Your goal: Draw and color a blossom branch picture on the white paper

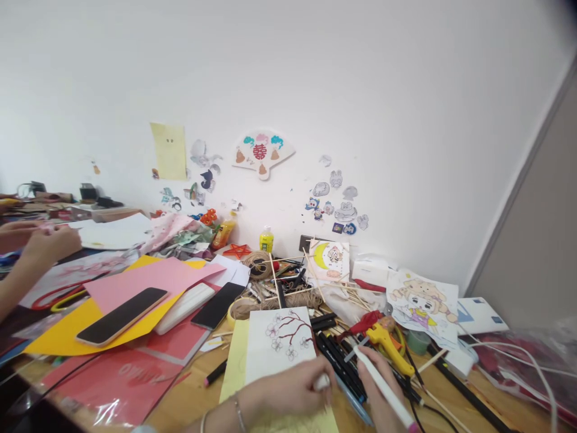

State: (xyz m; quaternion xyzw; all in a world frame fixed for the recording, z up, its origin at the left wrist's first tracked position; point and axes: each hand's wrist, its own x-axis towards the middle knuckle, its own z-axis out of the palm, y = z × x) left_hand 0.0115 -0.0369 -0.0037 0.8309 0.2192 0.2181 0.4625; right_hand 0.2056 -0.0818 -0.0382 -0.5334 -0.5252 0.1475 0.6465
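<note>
My left hand (300, 388), with a bracelet at the wrist, lies over the lower edge of a white sheet (256, 355) that bears a drawing of branches and blossoms. Its fingers are curled round a small white piece (321, 382), perhaps a pen cap. To its right, my right hand (381, 388) holds a white marker (385, 388) with a pink end, slanting up to the left. Yellow paper (233, 361) lies under the drawing. Several black markers (338, 361) lie between and beyond my hands.
A yellow glue gun (390, 346) and cables stand right of the markers. Two phones (121, 316) and coloured papers (155, 279) cover the left. Another person's hands (49, 240) are at the far left. A coloured cartoon drawing (424, 304) leans at the back right.
</note>
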